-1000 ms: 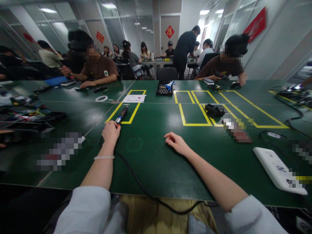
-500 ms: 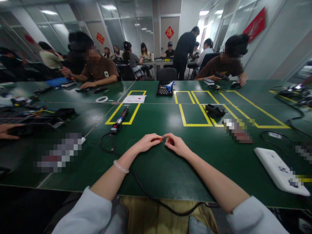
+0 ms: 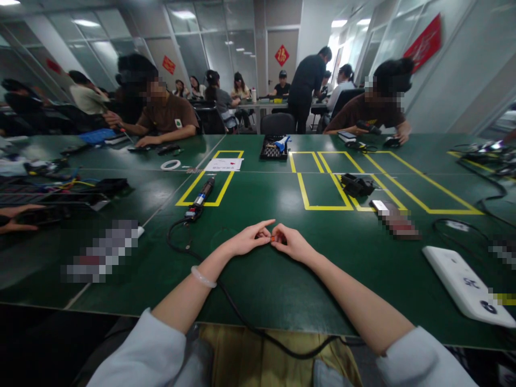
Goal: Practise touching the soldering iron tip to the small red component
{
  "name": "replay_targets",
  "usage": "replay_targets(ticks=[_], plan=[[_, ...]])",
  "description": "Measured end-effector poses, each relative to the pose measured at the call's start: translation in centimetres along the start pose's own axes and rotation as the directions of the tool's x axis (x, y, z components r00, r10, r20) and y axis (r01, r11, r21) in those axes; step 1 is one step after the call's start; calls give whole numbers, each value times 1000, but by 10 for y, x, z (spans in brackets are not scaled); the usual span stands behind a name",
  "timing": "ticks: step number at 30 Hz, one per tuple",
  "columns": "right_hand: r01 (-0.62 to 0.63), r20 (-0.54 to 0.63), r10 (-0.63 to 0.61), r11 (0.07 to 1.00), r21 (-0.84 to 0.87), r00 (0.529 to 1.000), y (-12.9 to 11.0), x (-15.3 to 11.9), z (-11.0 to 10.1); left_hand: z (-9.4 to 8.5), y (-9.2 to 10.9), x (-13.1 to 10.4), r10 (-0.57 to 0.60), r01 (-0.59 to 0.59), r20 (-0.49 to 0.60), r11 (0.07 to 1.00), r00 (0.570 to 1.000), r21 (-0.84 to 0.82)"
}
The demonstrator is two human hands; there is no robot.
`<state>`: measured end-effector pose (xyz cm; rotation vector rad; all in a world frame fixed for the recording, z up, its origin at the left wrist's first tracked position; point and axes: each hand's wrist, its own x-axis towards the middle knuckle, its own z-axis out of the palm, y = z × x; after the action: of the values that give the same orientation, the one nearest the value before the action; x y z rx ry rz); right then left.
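Note:
Both hands meet over the green table [image 3: 258, 290] in front of me. A small orange piece [image 3: 273, 238] shows between the fingertips. My right hand [image 3: 293, 243] is closed in a pinch on it. My left hand [image 3: 250, 238] touches the piece's left side with thumb and bent fingers, its index finger stretched out above. The piece's shape is too small to make out. Left of my hands lies a dark electric screwdriver [image 3: 203, 194] with a black cable.
A black bit box [image 3: 274, 148] stands at the back, and a black holder [image 3: 357, 184] nearer on the right. A white power bank [image 3: 463, 282] lies at the far right. The cable [image 3: 242, 314] curves below my forearms. A co-worker's hand [image 3: 20, 216] is at far left.
The orange piece has moved from my left fingertips to between both hands, with my right fingers now on it. My left index finger has stretched out.

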<state>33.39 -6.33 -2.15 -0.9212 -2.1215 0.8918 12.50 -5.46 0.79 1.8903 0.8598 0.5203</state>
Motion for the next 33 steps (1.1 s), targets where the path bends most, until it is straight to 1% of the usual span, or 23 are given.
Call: replay_targets(ticks=[3, 7, 11, 13, 16, 19, 22, 25, 28, 31, 33], plan=[[-43, -31, 43, 999, 17, 999, 2, 0, 0, 1, -3, 0, 27, -27, -43, 999, 999, -16], [-52, -60, 56, 997, 60, 997, 3, 1, 0, 1, -5, 0, 34, -34, -77, 999, 996, 5], [-32, -55, 36, 997, 73, 998, 3, 0, -1, 1, -6, 0, 22, -20, -81, 1000, 996, 20], [-23, -51, 27, 997, 76, 998, 2, 0, -1, 1, -6, 1, 18, -18, -73, 1000, 997, 1], [-61, -67, 69, 992, 112, 995, 2, 0, -2, 3, -4, 1, 25, -25, -72, 1000, 997, -9], [-129, -69, 144, 974, 187, 987, 3, 1, -2, 4, 0, 0, 42, -31, -112, 995, 993, 95], [-146, -59, 163, 964, 221, 985, 5, 2, -1, 6, 3, -1, 78, -46, -158, 980, 984, 194], [-118, -64, 139, 959, 258, 988, 6, 2, 1, 7, 3, 0, 78, -41, -181, 980, 980, 197], [-103, -65, 124, 960, 259, 990, 5, 2, 1, 7, 3, 0, 65, -33, -176, 984, 982, 176], [-107, -77, 128, 967, 230, 989, 5, 2, 1, -1, 2, -1, 59, -13, -184, 970, 981, 241], [-114, -83, 136, 968, 224, 987, 6, 2, 1, -16, -2, -4, 70, 33, -264, 929, 962, 368]])
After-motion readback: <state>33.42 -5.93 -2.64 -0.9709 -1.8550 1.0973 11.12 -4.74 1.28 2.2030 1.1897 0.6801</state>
